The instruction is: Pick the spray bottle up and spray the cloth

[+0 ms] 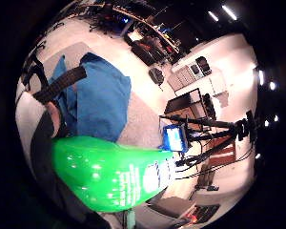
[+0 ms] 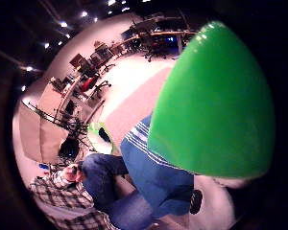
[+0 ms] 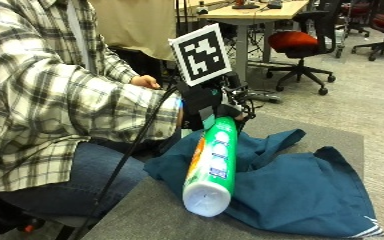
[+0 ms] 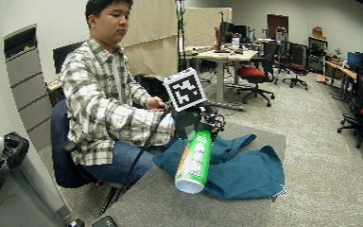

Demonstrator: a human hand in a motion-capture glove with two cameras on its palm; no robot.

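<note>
- Spray bottle (image 3: 212, 162): green body with a white base and an orange-and-white label. Held off the table, tilted, its white base pointing down toward the camera and its top end up inside the hand. Its lower part hangs over the near edge of the cloth; whether it touches the fabric cannot be told.
- Right hand (image 3: 202, 107): black-gloved, closed round the upper end of the bottle, fingers wrapped about the neck area. The spray head itself is hidden by the glove.
- Both palm views: the green bottle fills much of the picture, lying close against the palm.
- Arm: plaid sleeve (image 3: 105, 107) reaches forward from the seated person's side, forearm about level, hand just above the cloth's near corner.
- Cloth (image 3: 298, 185): dark blue, rumpled, spread on the grey table (image 3: 152, 215), with a striped edge at one corner.
- Other hand (image 3: 145, 81): bare, resting near the person's lap behind the glove.
</note>
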